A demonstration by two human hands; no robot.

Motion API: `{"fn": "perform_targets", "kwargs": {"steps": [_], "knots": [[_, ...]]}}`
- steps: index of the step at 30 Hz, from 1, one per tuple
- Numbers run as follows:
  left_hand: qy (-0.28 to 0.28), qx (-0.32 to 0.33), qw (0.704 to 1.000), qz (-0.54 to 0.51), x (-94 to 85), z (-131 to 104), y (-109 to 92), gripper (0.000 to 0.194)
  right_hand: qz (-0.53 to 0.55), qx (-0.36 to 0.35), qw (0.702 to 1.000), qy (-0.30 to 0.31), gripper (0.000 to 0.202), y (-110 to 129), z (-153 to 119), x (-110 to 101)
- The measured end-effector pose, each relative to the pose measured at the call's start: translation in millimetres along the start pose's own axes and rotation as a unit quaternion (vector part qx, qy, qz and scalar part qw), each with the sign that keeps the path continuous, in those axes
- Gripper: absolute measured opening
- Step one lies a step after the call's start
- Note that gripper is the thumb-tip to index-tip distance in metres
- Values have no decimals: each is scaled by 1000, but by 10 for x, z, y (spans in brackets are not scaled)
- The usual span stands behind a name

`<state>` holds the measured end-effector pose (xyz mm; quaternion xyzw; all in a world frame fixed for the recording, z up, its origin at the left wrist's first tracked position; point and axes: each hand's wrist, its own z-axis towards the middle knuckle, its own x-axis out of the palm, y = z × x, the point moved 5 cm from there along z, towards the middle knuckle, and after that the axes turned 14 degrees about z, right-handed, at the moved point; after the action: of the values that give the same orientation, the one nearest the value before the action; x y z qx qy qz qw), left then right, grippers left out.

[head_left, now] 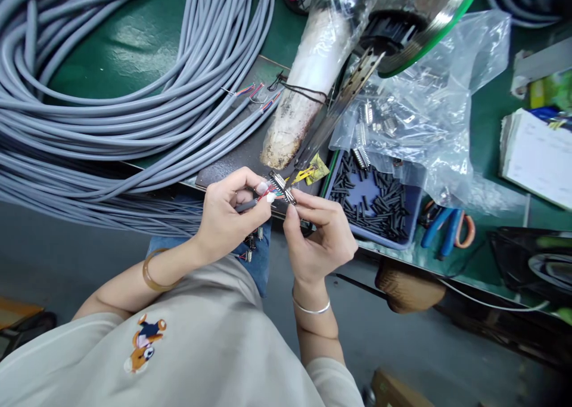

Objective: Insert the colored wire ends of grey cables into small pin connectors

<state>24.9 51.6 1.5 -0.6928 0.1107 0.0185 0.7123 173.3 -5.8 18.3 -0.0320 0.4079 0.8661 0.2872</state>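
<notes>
Between the fingertips of my left hand point(232, 210) is the stripped end of a grey cable point(246, 205). Its thin coloured wires point(270, 191) fan out toward a metal multi-pin connector point(280, 182). My right hand point(319, 231) pinches the connector's right end with thumb and forefinger. A dark rod that looks like a soldering iron point(319, 130) slants down, its tip close to the connector's pins. Whether tip and pins touch is too small to tell. More wired connectors point(250, 254) lie on my lap, partly hidden under the left hand.
Bundled grey cables point(111, 112) cover the left bench. Behind my hands are a plastic-wrapped tube point(308, 67) and a green-rimmed solder spool point(447, 31). At right stand a blue tray point(417, 216) of black sleeves, a clear bag point(451, 67) with connectors, and pliers point(451, 231).
</notes>
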Motion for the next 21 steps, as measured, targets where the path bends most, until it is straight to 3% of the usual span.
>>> {"fn": "perform_targets", "kwargs": {"steps": [7,21], "knots": [[-19,61,997,31,3,24,-75,9,-23,-21,1000,-2,17,37,14,3],[-42,118,991,55,-2,31,-161,9,-41,-30,999,-1,21,76,74,23]]}}
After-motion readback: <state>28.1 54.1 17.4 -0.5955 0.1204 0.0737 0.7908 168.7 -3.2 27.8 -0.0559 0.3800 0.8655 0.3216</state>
